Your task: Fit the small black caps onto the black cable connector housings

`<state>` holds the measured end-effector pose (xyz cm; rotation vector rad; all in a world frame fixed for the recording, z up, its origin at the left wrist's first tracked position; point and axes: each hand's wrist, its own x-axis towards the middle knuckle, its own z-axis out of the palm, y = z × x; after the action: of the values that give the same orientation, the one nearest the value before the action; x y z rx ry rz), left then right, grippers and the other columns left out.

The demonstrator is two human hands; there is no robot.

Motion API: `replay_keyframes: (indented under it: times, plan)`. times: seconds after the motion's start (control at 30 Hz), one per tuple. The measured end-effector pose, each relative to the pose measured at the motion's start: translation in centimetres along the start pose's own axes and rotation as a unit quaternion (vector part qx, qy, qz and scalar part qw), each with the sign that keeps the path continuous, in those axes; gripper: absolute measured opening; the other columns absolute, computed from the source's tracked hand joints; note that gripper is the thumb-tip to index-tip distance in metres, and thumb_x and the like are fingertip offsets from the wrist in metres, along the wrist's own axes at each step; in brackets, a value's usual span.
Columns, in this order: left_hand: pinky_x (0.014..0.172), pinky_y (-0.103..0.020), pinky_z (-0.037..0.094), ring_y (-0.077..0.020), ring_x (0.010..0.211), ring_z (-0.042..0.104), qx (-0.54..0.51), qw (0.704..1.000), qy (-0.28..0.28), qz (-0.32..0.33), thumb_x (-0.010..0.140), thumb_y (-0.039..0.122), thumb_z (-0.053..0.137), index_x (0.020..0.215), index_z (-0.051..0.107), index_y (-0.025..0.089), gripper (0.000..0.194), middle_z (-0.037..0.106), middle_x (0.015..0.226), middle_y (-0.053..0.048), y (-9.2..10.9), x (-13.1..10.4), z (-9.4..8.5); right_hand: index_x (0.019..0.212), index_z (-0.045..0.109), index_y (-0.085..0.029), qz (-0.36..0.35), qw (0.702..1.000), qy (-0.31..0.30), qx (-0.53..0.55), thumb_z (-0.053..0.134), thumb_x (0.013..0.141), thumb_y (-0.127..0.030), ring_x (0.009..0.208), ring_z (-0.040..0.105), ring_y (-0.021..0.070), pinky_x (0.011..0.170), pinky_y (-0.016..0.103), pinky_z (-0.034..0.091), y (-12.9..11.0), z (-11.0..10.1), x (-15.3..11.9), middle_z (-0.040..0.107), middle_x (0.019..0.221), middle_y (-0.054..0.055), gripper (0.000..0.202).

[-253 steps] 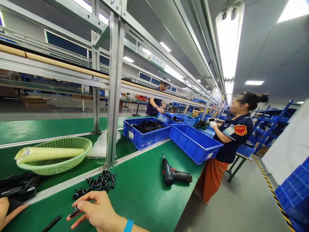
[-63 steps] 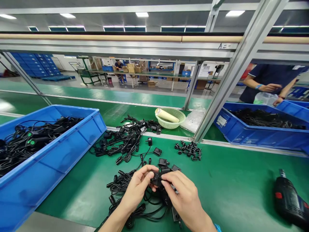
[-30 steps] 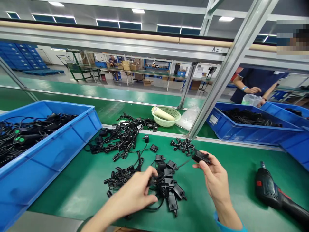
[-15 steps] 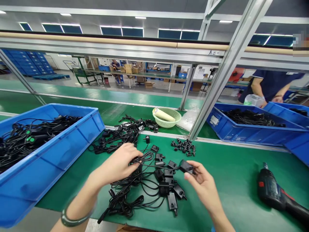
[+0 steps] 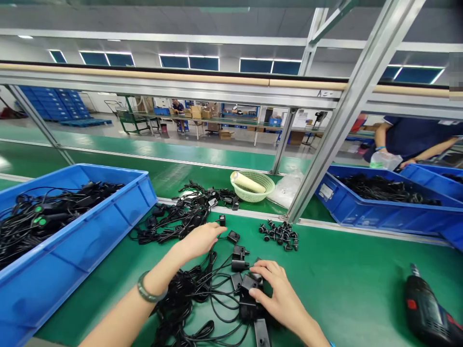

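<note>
My left hand (image 5: 204,239) reaches out over the cables, fingers stretched forward and apart, with its tips just beside a small black cabled pump (image 5: 222,220). Between thumb and fingers, my right hand (image 5: 280,291) grips another black pump (image 5: 249,283), low over the cluster. More box-shaped pumps lie around it, among them one with a side nozzle (image 5: 238,252) and one near the bottom edge (image 5: 261,332). Their looped black cables (image 5: 177,294) bunch on the green tabletop beneath and beside my left forearm. My right palm hides part of the cluster.
A blue bin (image 5: 108,231) of cabled parts stands left; another blue bin (image 5: 390,212) sits right. Small black fittings (image 5: 280,234) lie beyond my right hand. A green basket (image 5: 253,193) holds a roll. A power drill (image 5: 428,308) lies right. A metal post (image 5: 325,154) rises behind; a co-worker (image 5: 423,140) stands beyond.
My right hand has moved left and down with the pump, onto the cluster. My left hand has let go of the cable bundle and moved forward and right. The view has tilted up slightly.
</note>
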<state>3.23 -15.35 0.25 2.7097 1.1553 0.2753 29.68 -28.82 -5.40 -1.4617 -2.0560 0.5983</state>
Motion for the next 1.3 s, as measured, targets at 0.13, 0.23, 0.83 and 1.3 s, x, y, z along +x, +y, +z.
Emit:
replay_keyframes:
  times: [0.13, 0.23, 0.83, 1.3]
  plan:
    - [0.098, -0.042, 0.047, -0.0328, 0.118, 0.056, -0.022, 0.998, -0.022, 0.051, 0.077, 0.003, 0.065, 0.135, 0.054, 0.016, 0.06, 0.058, 0.128, -0.016, -0.4, 5.1, 3.9, 0.114, 0.063, -0.019, 0.016, 0.996, 0.061, -0.061, 0.047, 0.1, -0.029, 0.106, 0.057, 0.0179, 0.093, 0.035, 0.051, 2.9, -1.5, 2.4, 0.056, 0.116, 0.008, 0.024]
    - [0.091, -0.039, 0.049, -0.029, 0.104, 0.061, -0.06, 0.997, -0.017, 0.039, 0.077, 0.007, 0.069, 0.114, 0.062, 0.014, 0.038, 0.062, 0.11, -0.012, -1.0, 5.9, 5.1, 0.122, 0.062, -0.016, 0.034, 0.976, 0.082, -0.199, 0.043, 0.098, -0.021, 0.091, 0.061, 0.0173, 0.081, 0.033, 0.055, 5.6, -2.2, 5.4, 0.055, 0.116, 0.011, 0.03]
    - [0.05, -0.011, 0.049, -0.008, 0.071, 0.059, -0.73, 0.589, 0.336, -0.084, 0.071, 0.038, 0.086, 0.114, 0.067, 0.018, 0.051, 0.064, 0.103, -0.006, -0.6, -5.4, -3.9, 0.108, 0.061, -0.011, 0.001, 0.986, 0.125, 0.109, 0.046, 0.095, -0.034, 0.081, 0.063, 0.0155, 0.072, 0.03, 0.057, 3.9, -1.5, 9.0, 0.058, 0.101, 0.01, 0.03]
    - [0.077, -0.027, 0.053, -0.0199, 0.096, 0.058, -0.561, 0.803, 0.194, -0.051, 0.078, 0.022, 0.078, 0.113, 0.069, 0.019, 0.036, 0.058, 0.109, -0.008, 5.0, -7.3, 1.2, 0.104, 0.069, -0.031, -0.206, 0.948, 0.183, 0.159, 0.066, 0.089, -0.017, 0.097, 0.063, 0.0106, 0.086, 0.024, 0.047, -8.6, 0.3, 7.2, 0.069, 0.103, -0.008, 0.021]
